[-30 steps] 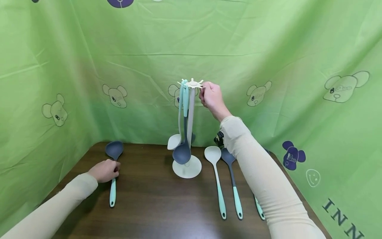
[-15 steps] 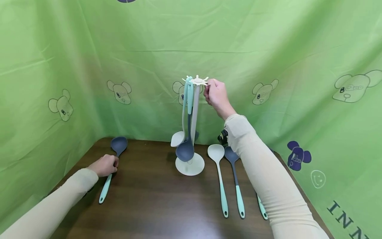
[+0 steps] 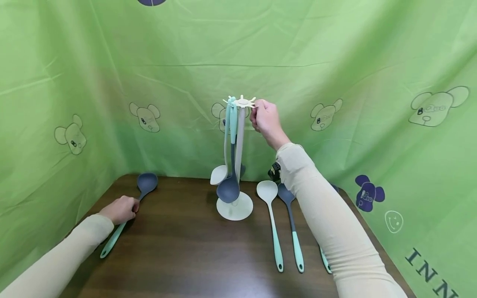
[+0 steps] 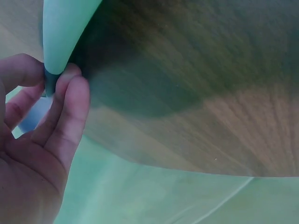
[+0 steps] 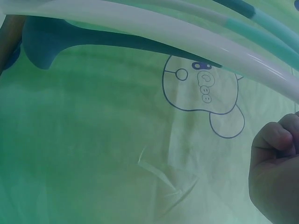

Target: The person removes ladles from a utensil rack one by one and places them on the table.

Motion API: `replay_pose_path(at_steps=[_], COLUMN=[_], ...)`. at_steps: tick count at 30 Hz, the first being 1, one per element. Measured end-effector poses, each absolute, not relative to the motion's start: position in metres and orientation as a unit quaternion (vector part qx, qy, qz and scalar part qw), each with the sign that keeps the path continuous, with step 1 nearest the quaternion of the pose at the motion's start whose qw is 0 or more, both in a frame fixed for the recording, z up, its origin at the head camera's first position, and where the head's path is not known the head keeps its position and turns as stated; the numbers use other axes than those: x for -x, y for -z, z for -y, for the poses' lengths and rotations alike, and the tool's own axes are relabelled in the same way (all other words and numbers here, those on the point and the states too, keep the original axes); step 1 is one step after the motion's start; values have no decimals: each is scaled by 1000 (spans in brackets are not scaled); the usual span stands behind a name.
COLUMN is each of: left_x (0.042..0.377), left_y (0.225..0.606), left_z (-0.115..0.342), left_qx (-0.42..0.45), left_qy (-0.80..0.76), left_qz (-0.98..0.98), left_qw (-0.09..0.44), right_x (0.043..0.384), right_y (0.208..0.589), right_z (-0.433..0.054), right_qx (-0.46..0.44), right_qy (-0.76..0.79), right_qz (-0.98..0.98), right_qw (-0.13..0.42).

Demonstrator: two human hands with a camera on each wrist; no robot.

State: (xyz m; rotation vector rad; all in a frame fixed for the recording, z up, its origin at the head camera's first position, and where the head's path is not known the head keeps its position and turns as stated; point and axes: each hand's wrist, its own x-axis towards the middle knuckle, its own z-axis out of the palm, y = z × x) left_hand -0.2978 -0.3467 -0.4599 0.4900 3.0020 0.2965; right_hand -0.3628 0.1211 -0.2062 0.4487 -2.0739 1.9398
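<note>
My left hand (image 3: 120,210) pinches a dark blue large spoon (image 3: 147,182) with a mint handle on the left of the table. In the left wrist view, thumb and fingers meet just below the wide end of the mint handle (image 4: 67,32). My right hand (image 3: 266,121) is curled at the tip of one hook on the white utensil stand (image 3: 240,145), holding it. Dark blue and white ladles hang from the stand's left side, the dark blue ladle (image 3: 228,189) in front of the white ladle (image 3: 218,175). Another dark blue utensil shows partly behind the post.
Right of the stand lie a white spoon (image 3: 267,191), a dark blue spoon (image 3: 290,207) and a third mint handle (image 3: 325,260), partly hidden by my right sleeve (image 3: 324,207). A green printed curtain (image 3: 179,136) encloses the brown table (image 3: 186,256) at the back and sides.
My left hand has moved left, swinging the large spoon so its handle end points toward the lower left. My right hand has kept its hold on the stand's hook.
</note>
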Motion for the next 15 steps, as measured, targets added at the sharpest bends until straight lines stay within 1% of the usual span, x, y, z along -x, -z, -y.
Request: replay_pose_path(at_steps=[4,10,15], left_x=[295,292,291], left_y=[462,459,451], left_z=[350,352,348], left_qx=[-164,-142,-129], left_qy=[-93,-109,-95], left_qz=[-981,-983,-986], left_qw=[35,48,48], right_x=[363,361,360], right_y=[207,207,207], right_z=[-119,-118,-119], right_qx=[-151,-154,-149], right_qy=[-673,-675,-673], right_qz=[712,709,712], right_qw=[131,132,135])
